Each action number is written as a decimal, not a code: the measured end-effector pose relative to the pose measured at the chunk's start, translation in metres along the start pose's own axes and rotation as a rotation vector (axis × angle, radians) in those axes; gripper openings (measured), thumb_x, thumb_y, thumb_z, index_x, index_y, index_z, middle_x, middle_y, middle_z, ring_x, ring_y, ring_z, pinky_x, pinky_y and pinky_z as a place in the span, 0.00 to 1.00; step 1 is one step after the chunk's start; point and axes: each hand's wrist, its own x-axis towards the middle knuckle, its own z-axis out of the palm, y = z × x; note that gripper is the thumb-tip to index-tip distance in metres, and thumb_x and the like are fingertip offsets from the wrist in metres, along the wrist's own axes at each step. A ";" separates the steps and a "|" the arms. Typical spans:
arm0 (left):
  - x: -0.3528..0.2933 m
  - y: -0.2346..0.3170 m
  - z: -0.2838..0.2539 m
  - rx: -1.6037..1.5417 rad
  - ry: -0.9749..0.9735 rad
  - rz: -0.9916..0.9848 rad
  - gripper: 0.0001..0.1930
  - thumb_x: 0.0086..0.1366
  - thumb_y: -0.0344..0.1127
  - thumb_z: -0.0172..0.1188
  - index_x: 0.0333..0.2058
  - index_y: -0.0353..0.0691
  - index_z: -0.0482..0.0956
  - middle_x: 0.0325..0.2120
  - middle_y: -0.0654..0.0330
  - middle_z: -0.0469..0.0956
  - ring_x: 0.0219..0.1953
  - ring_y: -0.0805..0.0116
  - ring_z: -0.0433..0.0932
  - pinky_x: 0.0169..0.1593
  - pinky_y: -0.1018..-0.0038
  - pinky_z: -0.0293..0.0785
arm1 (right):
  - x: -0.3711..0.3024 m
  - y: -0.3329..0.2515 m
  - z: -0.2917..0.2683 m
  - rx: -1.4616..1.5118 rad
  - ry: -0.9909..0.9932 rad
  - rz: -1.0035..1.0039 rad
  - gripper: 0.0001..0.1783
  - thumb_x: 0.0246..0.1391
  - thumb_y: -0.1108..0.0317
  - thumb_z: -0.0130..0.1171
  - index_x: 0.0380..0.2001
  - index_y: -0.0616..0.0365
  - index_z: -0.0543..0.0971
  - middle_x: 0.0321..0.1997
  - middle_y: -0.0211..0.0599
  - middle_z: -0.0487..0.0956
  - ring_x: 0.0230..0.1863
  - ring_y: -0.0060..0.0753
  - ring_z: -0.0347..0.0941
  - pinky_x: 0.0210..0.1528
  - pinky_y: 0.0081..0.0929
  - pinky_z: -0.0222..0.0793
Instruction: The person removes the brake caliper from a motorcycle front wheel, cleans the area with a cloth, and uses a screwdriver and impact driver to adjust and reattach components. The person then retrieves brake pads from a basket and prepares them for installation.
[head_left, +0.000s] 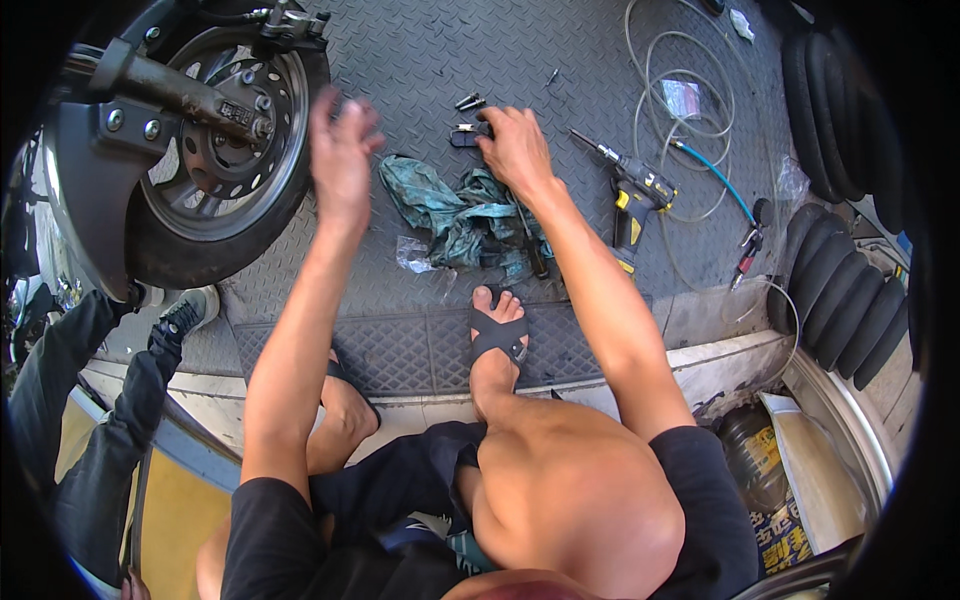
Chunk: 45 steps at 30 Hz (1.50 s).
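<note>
My left hand (pixel 343 165) is raised beside the motorcycle wheel (pixel 215 150) with its brake disc. Its fingers are blurred but look apart, with nothing seen in them. On the dark tread-plate floor, my right hand (pixel 516 152) has its fingers closed at a small dark brake pad (pixel 466 136); the fingertips are partly hidden. Two short bolts (pixel 469 101) lie just beyond that pad. Between my forearms spreads a crumpled teal rag (pixel 440 205), with a dark-handled tool (pixel 538 262) at its right edge. A yellow-and-black cordless drill (pixel 640 200) lies right of my right hand.
A clear hose (pixel 650 95) coils at the right, near a blue air hose (pixel 715 178). Black tyres (pixel 845 290) stand along the right edge. Clear plastic wrappers (pixel 412 255) lie by the rag. Another person's legs (pixel 125 400) are at the left.
</note>
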 end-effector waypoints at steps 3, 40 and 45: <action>-0.042 -0.064 0.000 0.436 -0.065 -0.153 0.24 0.76 0.45 0.60 0.61 0.34 0.76 0.52 0.53 0.82 0.53 0.66 0.80 0.53 0.69 0.77 | 0.011 0.006 0.011 -0.086 -0.028 -0.085 0.10 0.56 0.65 0.66 0.37 0.59 0.87 0.38 0.48 0.84 0.47 0.58 0.77 0.51 0.49 0.76; -0.077 0.000 0.073 -0.077 -0.385 -0.394 0.18 0.73 0.24 0.60 0.59 0.26 0.73 0.36 0.54 0.83 0.33 0.72 0.84 0.39 0.76 0.85 | -0.103 -0.047 -0.076 0.181 0.419 -0.227 0.09 0.52 0.77 0.70 0.37 0.62 0.82 0.35 0.42 0.83 0.38 0.49 0.81 0.39 0.41 0.79; -0.063 -0.030 0.076 -0.019 -0.336 -0.378 0.17 0.75 0.25 0.58 0.59 0.27 0.72 0.35 0.57 0.81 0.31 0.75 0.81 0.38 0.78 0.84 | -0.094 -0.039 -0.042 0.318 0.373 -0.035 0.05 0.60 0.75 0.65 0.36 0.63 0.79 0.35 0.47 0.83 0.38 0.56 0.81 0.39 0.46 0.77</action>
